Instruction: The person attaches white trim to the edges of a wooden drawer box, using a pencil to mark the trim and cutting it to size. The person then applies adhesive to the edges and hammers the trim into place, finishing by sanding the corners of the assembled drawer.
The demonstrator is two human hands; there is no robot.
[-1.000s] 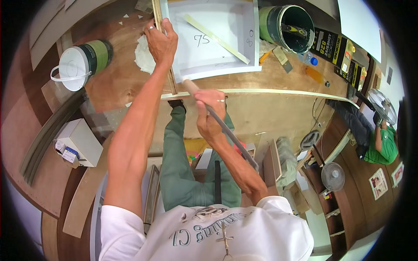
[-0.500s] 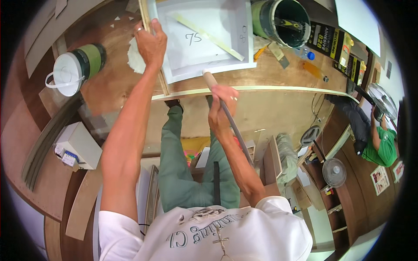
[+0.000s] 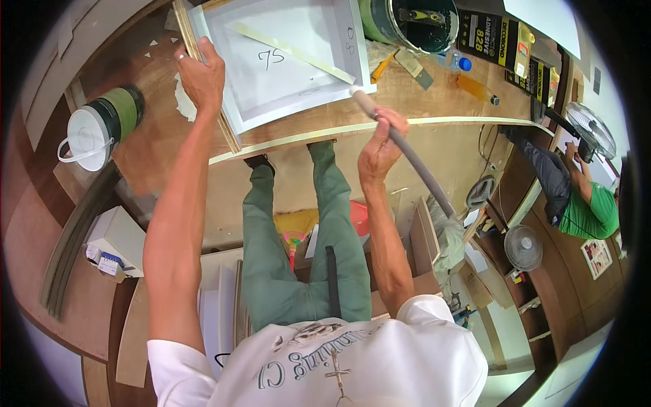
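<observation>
A shallow white box (image 3: 291, 108) with handwritten marks inside lies on the wooden bench. Along its left side runs a bare layered plywood edge (image 3: 228, 136). My left hand (image 3: 205, 76) is closed over that edge, a ring on one finger. Inside the box a pale narrow strip (image 3: 291, 51) lies aslant. My right hand (image 3: 381, 150) grips a long rod (image 3: 422, 168), grey with a tan front end. The tan end is at the box's near right corner; whether it touches is hard to tell. The grey part slants back toward the lower right.
Right of the box are an open bucket (image 3: 413, 30), a putty knife (image 3: 415, 69), a bottle (image 3: 475, 88) and black-and-yellow cans (image 3: 494, 51). A lidded bucket (image 3: 95, 132) lies at left. At far right, a person in green (image 3: 588, 209) works near a fan (image 3: 591, 130).
The view has shifted, so the bench and box sit further left. My right hand and its rod have moved right along the box's near edge. The left hand keeps its hold.
</observation>
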